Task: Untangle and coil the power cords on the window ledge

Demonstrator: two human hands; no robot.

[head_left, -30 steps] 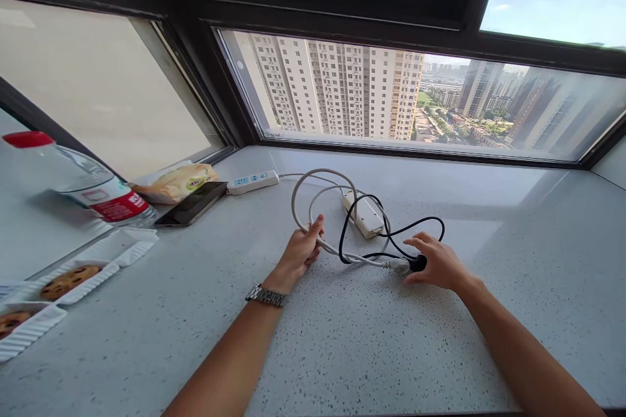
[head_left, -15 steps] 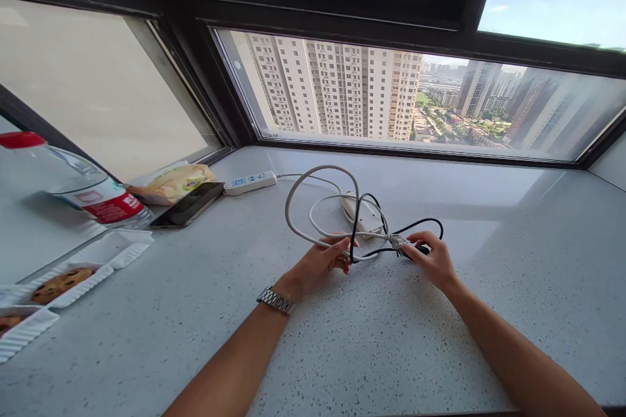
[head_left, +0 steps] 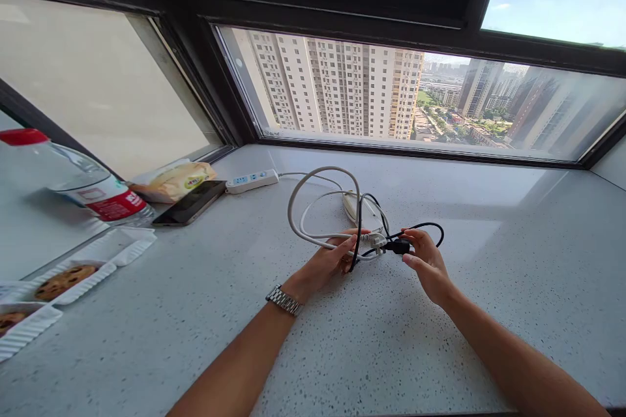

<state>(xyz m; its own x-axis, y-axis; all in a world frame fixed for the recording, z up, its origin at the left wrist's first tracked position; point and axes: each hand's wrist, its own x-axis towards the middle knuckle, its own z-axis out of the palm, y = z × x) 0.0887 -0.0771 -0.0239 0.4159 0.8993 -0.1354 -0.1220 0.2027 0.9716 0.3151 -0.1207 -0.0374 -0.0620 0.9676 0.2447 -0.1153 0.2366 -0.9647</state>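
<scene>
White, speckled countertop lies beneath both forearms; the left hand has its fingers closed around the white cable and black cord, while the right hand pinches the black plug, end to end with a white plug. Just beyond, partly behind the loops, lies a pale box. Farther back, left, a power strip sits near the window.
</scene>
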